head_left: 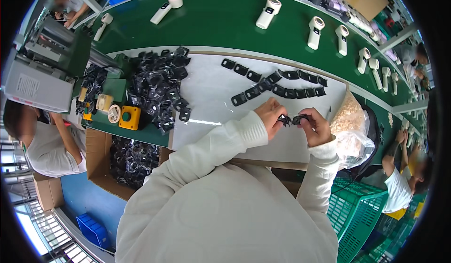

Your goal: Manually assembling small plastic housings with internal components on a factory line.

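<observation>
Over the white work surface (206, 94), both my hands are raised close together. The fingers of my left hand (270, 117) pinch a small black plastic part (283, 120). My right hand (316, 127) grips another black plastic part (300, 118) between thumb and fingers, its end facing the first one across a small gap. Just beyond my hands, several black frame-like pieces (252, 92) lie in crossing rows. To the left is a heap of shiny black parts (157, 84), some in what looks like clear film.
A green conveyor (216, 18) carries white handheld devices (268, 14) with round heads. At left stand a machine (40, 82) and a yellow button box (129, 117). A cardboard box (98, 157) holds black parts. Right are a bag of beige pieces (350, 131), a green crate (352, 211) and co-workers.
</observation>
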Demonstrator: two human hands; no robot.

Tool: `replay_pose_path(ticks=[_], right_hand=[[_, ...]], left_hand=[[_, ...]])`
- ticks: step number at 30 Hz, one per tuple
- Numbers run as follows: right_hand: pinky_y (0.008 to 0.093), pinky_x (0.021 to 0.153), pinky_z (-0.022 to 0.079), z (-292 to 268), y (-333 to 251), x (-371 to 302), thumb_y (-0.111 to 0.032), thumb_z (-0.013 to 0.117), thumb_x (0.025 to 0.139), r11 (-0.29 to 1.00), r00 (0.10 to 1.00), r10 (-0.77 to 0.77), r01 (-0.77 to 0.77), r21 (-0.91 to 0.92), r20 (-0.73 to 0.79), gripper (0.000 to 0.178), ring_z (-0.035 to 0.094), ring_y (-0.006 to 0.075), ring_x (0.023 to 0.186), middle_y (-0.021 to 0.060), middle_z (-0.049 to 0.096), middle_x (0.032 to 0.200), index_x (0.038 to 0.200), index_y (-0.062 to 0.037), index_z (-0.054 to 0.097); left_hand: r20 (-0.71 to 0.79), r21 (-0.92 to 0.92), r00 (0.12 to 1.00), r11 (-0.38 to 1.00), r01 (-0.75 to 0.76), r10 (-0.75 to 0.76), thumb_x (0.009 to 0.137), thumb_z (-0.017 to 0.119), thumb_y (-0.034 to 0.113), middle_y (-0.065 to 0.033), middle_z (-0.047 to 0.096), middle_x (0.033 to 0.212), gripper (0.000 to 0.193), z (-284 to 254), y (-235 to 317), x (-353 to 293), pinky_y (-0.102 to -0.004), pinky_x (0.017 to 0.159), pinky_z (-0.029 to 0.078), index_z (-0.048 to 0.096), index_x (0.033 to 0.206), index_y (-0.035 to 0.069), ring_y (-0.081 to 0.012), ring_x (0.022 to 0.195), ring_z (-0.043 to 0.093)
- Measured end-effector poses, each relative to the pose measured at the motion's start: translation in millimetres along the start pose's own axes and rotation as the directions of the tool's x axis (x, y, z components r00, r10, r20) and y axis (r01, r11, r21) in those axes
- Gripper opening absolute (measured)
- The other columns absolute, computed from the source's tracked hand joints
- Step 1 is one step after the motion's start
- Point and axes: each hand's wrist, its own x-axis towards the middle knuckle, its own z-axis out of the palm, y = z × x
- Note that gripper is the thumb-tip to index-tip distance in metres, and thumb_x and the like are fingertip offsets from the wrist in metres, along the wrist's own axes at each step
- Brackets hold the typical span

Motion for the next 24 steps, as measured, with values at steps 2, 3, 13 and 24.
replay_pose_path(ticks=[2,3,13,24], right_hand=[[0.0248,0.064,0.047,16,-13,11,0.007,0.053,0.082,0.999,0.997,0.027,-0.029,0.035,0.07,0.021,0.059,0.0156,0.07,0.0034,0.066,0.085,0.097,-0.005,0.062],[0.0243,0.063,0.047,25,-19,17,0.007,0.053,0.082,0.998,0.994,0.038,-0.043,0.051,0.106,0.021,0.058,0.0149,0.07,0.003,0.066,0.084,0.097,-0.005,0.062],[0.0293,0.054,0.044,163,-94,90,-0.001,0.061,0.079,0.969,0.937,-0.23,0.245,-0.025,0.262,0.028,0.054,0.0174,0.056,0.0056,0.067,0.074,0.106,-0.0094,0.065],[0.0208,0.072,0.042,123,-128,54,0.001,0.055,0.089,0.827,0.955,-0.296,0.245,0.505,0.02,0.023,0.05,0.0089,0.077,0.0034,0.061,0.091,0.111,-0.0007,0.063]], left_hand=[[-0.01,0.052,1.0,0.998,0.024,-0.024,0.076,0.06,0.001,-0.0118,0.058,0.092,0.025,-23,-1,-18,-0.0346,0.07,0.048,0.056,0.1,0.009,-0.0287,0.078,0.056],[-0.007,0.094,0.999,0.995,0.043,-0.043,0.077,0.06,0.001,-0.0105,0.059,0.091,0.025,-37,-2,-28,-0.0352,0.069,0.048,0.056,0.1,0.009,-0.0283,0.076,0.057],[-0.22,0.464,0.958,0.843,0.27,-0.186,0.08,0.062,0.005,-0.0108,0.067,0.096,0.03,-216,12,-106,-0.0322,0.069,0.049,0.064,0.11,0.005,-0.0268,0.077,0.061],[-0.403,0.428,0.915,0.887,0.174,0.016,0.081,0.067,0.012,-0.013,0.059,0.111,0.044,-196,-16,-76,-0.036,0.087,0.046,0.058,0.124,0.008,-0.0298,0.096,0.056]])
